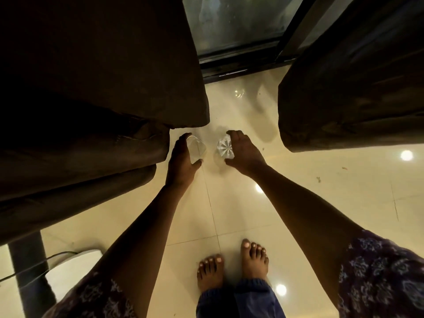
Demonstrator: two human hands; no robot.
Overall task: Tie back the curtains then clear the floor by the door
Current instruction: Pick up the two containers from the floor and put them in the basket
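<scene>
Bare feet stand on the tiled floor as left hand grips a clear square container and right hand a ribbed glass, side by side between parted curtains near the door

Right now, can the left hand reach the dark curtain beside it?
Probably yes. The left hand is right beside the left curtain, nothing between them, but its fingers already hold a clear container.

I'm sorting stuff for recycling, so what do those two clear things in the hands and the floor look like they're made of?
Squarish clear container: see-through, thin-looking, probably plastic. Ribbed clear piece: transparent with radiating ridges, plastic or glass, unclear which. Floor: glossy cream tiles, with grout lines and mirrored lamp spots.
</scene>
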